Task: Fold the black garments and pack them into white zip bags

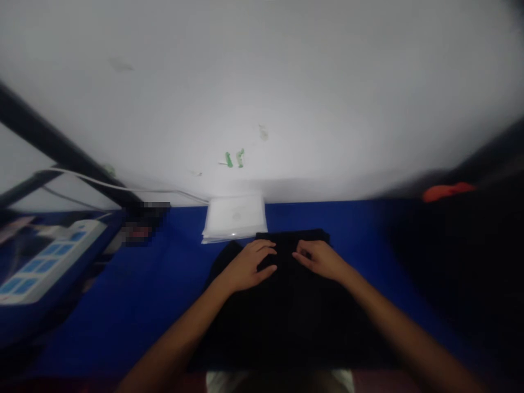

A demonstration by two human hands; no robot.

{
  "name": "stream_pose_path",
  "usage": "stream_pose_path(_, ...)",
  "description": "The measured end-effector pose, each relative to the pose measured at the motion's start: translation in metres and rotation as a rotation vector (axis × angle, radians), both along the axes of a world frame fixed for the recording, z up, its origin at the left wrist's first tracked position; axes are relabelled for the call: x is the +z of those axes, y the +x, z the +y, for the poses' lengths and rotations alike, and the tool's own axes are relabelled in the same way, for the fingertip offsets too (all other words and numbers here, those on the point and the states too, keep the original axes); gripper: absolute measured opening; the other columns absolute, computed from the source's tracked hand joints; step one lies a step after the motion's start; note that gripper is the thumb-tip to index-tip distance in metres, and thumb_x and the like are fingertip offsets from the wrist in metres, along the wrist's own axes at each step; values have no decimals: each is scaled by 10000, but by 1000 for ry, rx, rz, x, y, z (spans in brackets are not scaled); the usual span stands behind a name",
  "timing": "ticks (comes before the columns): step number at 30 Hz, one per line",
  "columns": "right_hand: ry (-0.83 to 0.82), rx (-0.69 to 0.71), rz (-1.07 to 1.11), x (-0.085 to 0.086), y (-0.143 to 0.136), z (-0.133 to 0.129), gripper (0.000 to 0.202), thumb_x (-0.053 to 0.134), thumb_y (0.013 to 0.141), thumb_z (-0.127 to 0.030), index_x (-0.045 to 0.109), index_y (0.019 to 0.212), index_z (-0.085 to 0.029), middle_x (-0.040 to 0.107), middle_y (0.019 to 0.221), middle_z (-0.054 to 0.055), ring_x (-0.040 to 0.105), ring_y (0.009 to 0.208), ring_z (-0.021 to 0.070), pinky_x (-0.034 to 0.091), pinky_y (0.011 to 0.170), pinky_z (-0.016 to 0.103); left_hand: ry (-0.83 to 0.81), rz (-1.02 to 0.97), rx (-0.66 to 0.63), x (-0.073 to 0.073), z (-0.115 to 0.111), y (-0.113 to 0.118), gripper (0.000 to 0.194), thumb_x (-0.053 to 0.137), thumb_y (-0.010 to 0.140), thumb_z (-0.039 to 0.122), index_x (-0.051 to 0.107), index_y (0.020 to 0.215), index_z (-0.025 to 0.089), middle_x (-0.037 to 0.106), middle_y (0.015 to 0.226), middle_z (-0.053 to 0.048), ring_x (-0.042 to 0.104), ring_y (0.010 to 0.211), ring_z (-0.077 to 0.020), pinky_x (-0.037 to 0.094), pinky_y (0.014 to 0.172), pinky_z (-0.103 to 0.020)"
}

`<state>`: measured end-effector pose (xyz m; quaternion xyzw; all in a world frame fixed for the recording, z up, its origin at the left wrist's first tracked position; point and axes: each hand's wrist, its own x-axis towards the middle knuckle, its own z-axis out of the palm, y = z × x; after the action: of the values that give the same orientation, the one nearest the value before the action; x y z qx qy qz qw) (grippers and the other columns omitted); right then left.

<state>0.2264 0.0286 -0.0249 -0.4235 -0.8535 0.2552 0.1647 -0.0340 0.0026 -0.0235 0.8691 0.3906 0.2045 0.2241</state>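
Observation:
A piece of black cloth, which looks like a garment, lies spread on the blue table surface in front of me. Its far edge is straight and band-like, with a darker fold at the left. My left hand rests on the cloth near that edge, fingers stretched and thumb apart. To its right, my right hand lies on the same cloth with curled fingers and the thumb close to them, seemingly pinching fabric. Dimness and blur hide the cloth's details.
Beyond the cloth, a white flat stack sits against the white wall. A power strip with blue sockets is at the left, near a dark frame bar and a white cable. Dark material with an orange item stands right.

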Motion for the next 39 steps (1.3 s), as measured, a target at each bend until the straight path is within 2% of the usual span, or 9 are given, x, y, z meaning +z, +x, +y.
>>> stream_pose_path(7,-79,10,40,8,4,-2,205,538,926,-364,598,838,-189,655,757,17,587,650,142,392,601,242,9,-45,-23,24,-12,-10,234,565,910,313,596,1131,242,566,1290,-79,506,1228,-228,419,1049,-425)
stream_pose_path(14,-250,105,-93,32,25,-24,223,581,894,-417,601,865,-197,616,662,-7,551,579,133,355,529,234,-110,8,-81,51,-70,-28,88,627,877,297,595,883,216,627,927,-26,581,926,-177,444,910,-344)
stream_pose_path(17,-368,148,-74,39,34,-45,266,583,888,-454,595,819,-197,616,678,-9,548,587,128,355,524,230,-146,26,-67,47,-96,-43,147,666,849,335,591,824,211,620,955,-30,568,935,-180,442,889,-330)
stream_pose_path(20,-468,140,-30,45,47,-69,273,627,851,-474,608,830,-202,631,731,8,581,652,150,408,566,241,-184,60,6,38,-114,-59,273,770,738,392,607,885,229,584,1168,-58,519,1104,-241,442,938,-367)
stream_pose_path(24,-405,91,46,49,69,-95,338,723,753,-498,635,955,-241,660,961,60,620,877,231,495,764,328,-236,89,67,30,-123,-73,451,834,636,318,590,1012,260,497,1341,-63,428,1251,-288,402,1035,-440)
stream_pose_path(26,-379,97,83,50,78,-104,415,767,705,-493,633,1024,-263,647,1061,74,612,972,261,496,841,360,-233,83,45,32,-124,-74,348,763,712,246,588,1013,259,500,1344,-59,421,1265,-275,395,1046,-438)
stream_pose_path(29,-395,101,119,48,85,-113,306,719,784,-427,627,1032,-273,637,1085,73,607,1011,245,488,891,367,-222,69,3,39,-122,-74,109,589,854,178,605,937,246,560,1268,-51,472,1216,-233,420,1017,-393)
stream_pose_path(32,-425,74,153,44,86,-117,124,596,895,-367,630,953,-263,651,1023,66,625,952,214,503,856,355,-233,32,2,43,-120,-75,112,509,919,192,607,902,242,600,1189,-46,523,1150,-205,447,978,-356)
stream_pose_path(39,-397,-139,160,34,92,-115,220,574,889,-466,666,874,-267,685,873,37,643,832,226,529,750,329,-232,-114,216,31,-118,-85,120,445,973,270,559,970,234,654,1084,-42,609,1015,-170,485,892,-304)
